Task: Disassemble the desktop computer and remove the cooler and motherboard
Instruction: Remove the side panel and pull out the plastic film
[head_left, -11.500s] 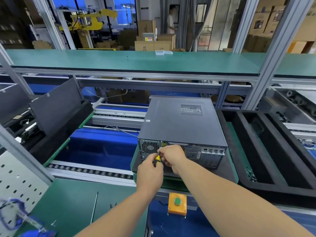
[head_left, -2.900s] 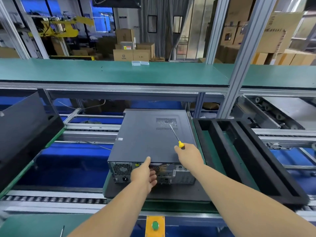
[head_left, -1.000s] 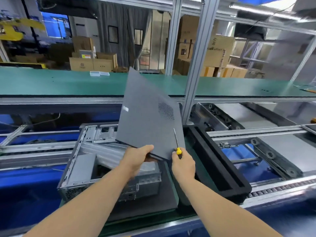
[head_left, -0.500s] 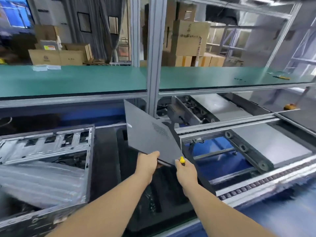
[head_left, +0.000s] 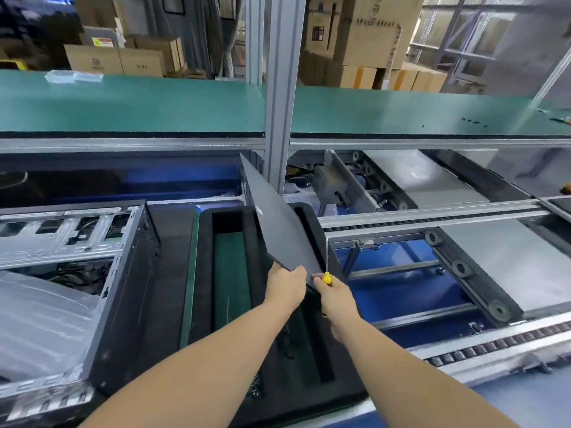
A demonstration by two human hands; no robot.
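The open computer case lies at the left, its metal frame and dark cables bare. I hold its dark grey side panel tilted nearly on edge above the black foam tray. My left hand grips the panel's near edge. My right hand holds a yellow-handled screwdriver, shaft pointing up, and touches the panel's near corner. The cooler and motherboard are hidden inside the case.
The foam tray has long slots over a green mat. A roller conveyor with blue gaps runs at the right. A vertical aluminium post stands just behind the panel, under a green shelf. Cardboard boxes stack beyond.
Both hands have carried the panel further right from the case and turned it more on edge over the foam tray. My view has swung right with it.
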